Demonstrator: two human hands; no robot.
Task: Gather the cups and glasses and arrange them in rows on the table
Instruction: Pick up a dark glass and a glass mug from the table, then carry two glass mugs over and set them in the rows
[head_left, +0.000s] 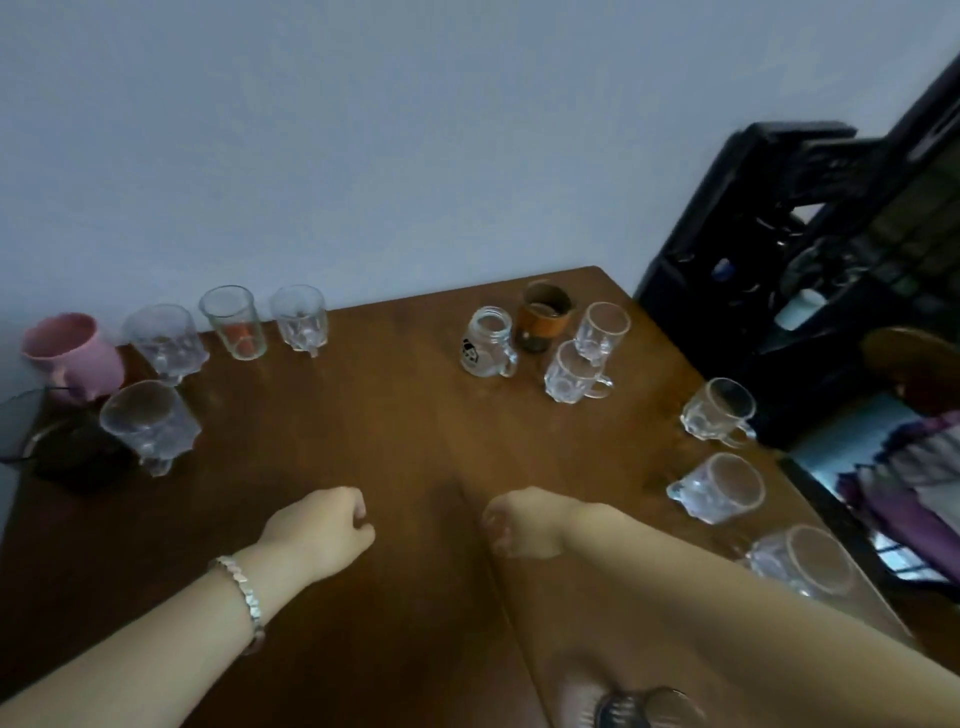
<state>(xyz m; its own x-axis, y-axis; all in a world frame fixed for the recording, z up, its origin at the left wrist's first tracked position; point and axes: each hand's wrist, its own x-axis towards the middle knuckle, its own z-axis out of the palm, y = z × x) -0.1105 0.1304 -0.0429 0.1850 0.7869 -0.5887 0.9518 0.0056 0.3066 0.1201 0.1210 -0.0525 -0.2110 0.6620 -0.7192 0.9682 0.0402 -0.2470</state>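
I am in a home, in what looks like a dining corner. My brown wooden table (405, 426) is pushed into the corner against a plain pale wall (363, 130). Everyday drinkware stands along its far and right edges: clear glass mugs (719, 410), a pink plastic cup (70, 356) and a printed jar mug (485, 340). Past the right edge stands a black plastic rack (753, 208), with purple striped cloth (914, 478) below it.

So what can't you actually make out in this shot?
- Head view: dark round object at the left edge, too dim and blurred to name.
- Clear glass mug near the right forearm, its base hidden by that arm.
- Shiny object, cut off by the bottom edge.
- Black shelf unit, contents blurred.
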